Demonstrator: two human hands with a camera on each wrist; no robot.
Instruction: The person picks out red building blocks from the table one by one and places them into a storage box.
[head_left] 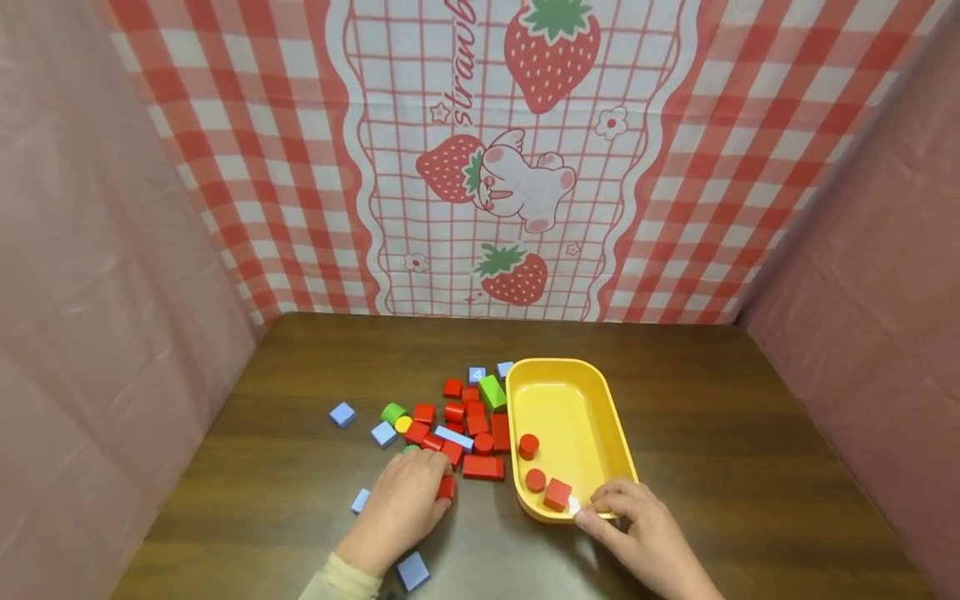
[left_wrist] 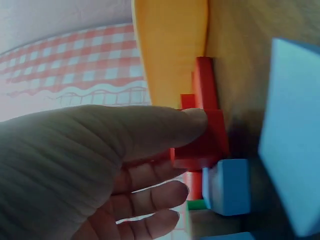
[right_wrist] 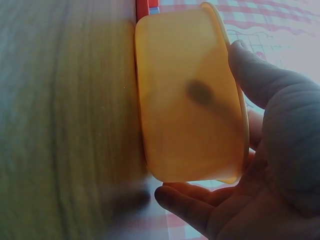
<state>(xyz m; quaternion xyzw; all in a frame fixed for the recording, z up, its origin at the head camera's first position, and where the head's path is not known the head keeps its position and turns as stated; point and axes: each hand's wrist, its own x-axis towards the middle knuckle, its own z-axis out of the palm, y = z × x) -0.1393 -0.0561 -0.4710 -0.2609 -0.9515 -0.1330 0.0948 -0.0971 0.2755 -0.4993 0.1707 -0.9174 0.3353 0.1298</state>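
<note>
My left hand [head_left: 402, 489] pinches a red block [head_left: 446, 487] at the near side of a block pile; in the left wrist view the thumb lies on that block's face, with the index finger behind it. A yellow tray [head_left: 625, 433] stands right of the pile. At its near right corner my right hand [head_left: 647, 527] grips the rim, thumb at the near edge. Inside the tray lie a red cube [head_left: 557, 494] and two round red blocks, one of them a cylinder [head_left: 528, 447]. The right wrist view shows the tray's outer wall [right_wrist: 190, 100] beside the thumb.
Red blocks [head_left: 483, 467] crowd the tray's left side, mixed with blue pieces, a green block [head_left: 492, 392] and a yellow piece [head_left: 403, 425]. Stray blue blocks lie further left [head_left: 342, 414] and near the left wrist [head_left: 413, 572]. A checked strawberry cloth [head_left: 495, 167] hangs behind the table.
</note>
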